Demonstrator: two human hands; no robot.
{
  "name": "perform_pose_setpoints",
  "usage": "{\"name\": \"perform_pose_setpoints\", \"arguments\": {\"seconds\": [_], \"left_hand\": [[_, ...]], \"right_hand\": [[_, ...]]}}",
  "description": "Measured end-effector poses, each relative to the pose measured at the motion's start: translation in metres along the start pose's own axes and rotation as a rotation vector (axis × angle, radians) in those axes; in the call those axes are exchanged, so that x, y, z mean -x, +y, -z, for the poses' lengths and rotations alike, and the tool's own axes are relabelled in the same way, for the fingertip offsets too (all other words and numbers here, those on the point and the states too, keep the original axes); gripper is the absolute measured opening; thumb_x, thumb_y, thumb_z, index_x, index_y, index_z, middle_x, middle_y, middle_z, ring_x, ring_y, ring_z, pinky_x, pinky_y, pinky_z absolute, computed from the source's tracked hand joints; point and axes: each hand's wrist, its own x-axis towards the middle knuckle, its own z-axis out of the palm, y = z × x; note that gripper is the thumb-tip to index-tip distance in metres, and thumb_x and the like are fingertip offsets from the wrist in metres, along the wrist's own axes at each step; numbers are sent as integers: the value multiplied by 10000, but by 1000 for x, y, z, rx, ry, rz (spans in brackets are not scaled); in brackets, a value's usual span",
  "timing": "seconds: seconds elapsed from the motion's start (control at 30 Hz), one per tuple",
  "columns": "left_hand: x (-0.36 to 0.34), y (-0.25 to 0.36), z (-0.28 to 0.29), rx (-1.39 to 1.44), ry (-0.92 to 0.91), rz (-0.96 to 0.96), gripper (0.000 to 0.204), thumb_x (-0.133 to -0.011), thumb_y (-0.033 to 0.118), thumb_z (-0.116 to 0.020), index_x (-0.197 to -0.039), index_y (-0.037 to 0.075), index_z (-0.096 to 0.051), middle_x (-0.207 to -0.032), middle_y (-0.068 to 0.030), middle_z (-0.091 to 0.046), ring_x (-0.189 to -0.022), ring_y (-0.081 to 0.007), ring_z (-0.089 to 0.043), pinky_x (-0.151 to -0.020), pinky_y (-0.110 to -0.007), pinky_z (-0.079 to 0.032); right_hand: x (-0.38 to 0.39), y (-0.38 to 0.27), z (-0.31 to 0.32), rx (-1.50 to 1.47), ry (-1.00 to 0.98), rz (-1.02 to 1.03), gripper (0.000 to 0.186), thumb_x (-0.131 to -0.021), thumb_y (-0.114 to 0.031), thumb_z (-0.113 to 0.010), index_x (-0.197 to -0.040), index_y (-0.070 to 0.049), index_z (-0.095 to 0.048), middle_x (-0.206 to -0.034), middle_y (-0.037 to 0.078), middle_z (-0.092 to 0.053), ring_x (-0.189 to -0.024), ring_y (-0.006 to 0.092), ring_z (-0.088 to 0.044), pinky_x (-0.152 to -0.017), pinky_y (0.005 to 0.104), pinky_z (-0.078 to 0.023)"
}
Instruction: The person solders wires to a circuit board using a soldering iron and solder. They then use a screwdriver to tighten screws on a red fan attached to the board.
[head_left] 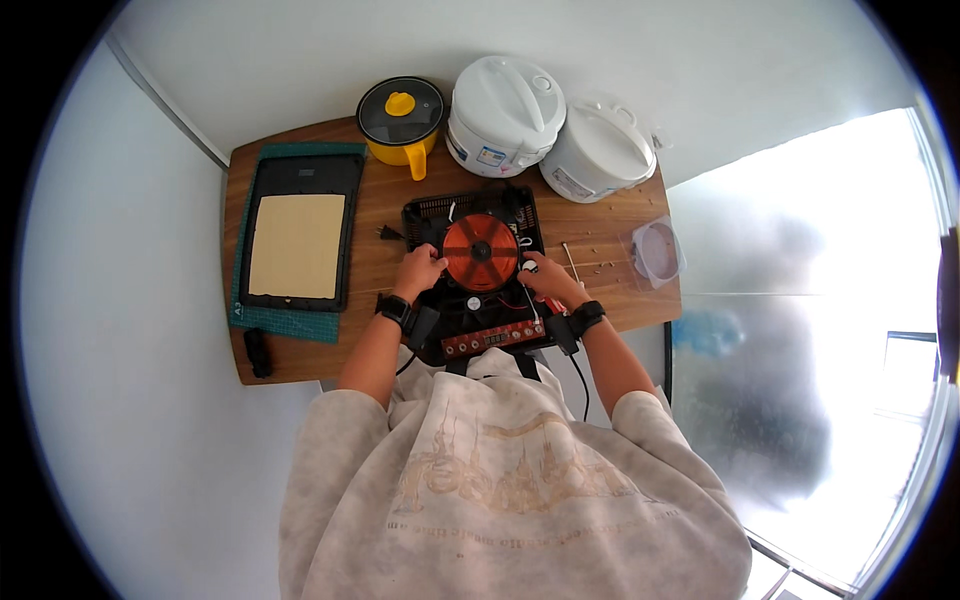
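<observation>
A round copper induction coil (pixel 481 252) with dark radial bars and a dark centre sits in the opened black housing of an induction cooker (pixel 425 212), directly in front of me. My left hand (pixel 421 269) grips the coil's left rim with thumb and fingers. At the opposite rim, my right hand (pixel 551 279) is closed, its fingertips on the coil's edge, partly hidden. Nearest to me in the housing lies a reddish circuit board (pixel 493 338) with a row of round parts. Thin wires run beside the coil. A power plug (pixel 391 233) lies left of the housing.
At left, the cooker's black top panel with a beige sheet (pixel 295 246) rests on a green cutting mat (pixel 300 325). Behind stand a yellow pot (pixel 401 120) and two white rice cookers (pixel 505 115). Right are a screwdriver (pixel 571 262), scattered screws and a clear plastic tub (pixel 657 252).
</observation>
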Motion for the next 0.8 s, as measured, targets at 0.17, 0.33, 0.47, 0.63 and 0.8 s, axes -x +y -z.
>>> {"name": "perform_pose_setpoints", "arguments": {"seconds": [0.17, 0.33, 0.47, 0.63, 0.8], "left_hand": [[4, 12, 2, -3, -8, 13, 338, -875, 289, -690, -1009, -16, -633, -849, -190, -719, -748, -328, -714, -698, -423, -555], [7, 29, 7, -79, -51, 97, 321, -909, 269, -616, -985, -43, -606, -833, -228, -701, -618, -323, -699, -600, -421, -555], [6, 26, 6, 8, -31, 107, 332, -918, 266, -592, -1005, -54, -581, -836, -234, -699, -592, -323, -693, -557, -410, -566], [7, 24, 4, 25, 32, 103, 322, -921, 233, -595, -1085, -34, -520, -836, -240, -690, -547, -338, -676, -534, -416, -566], [14, 21, 1, -253, 205, -118, 346, -893, 186, -668, -1106, 6, -465, -874, -215, -665, -725, -344, -699, -613, -424, -583]], "right_hand": [[1, -7, -6, 16, -38, -18, 633, -832, -255, -661, -1393, -21, -484, -847, 150, -704, -609, 213, -678, -579, 344, -547], [-2, -3, -1, -5, -51, -12, 588, -835, -250, -660, -1356, -24, -507, -856, 147, -703, -620, 208, -677, -571, 345, -542], [-5, 0, 0, -32, -88, 8, 498, -828, -232, -674, -1250, -6, -535, -865, 146, -693, -653, 215, -680, -584, 350, -542], [0, -7, 11, 153, 142, 197, 447, -803, -195, -702, -1167, -16, -513, -922, 206, -677, -825, 374, -679, -721, 440, -533], [32, -74, 54, 111, 376, 403, 409, -808, -206, -742, -1116, -36, -533, -937, 227, -669, -882, 444, -648, -758, 491, -510]]}}
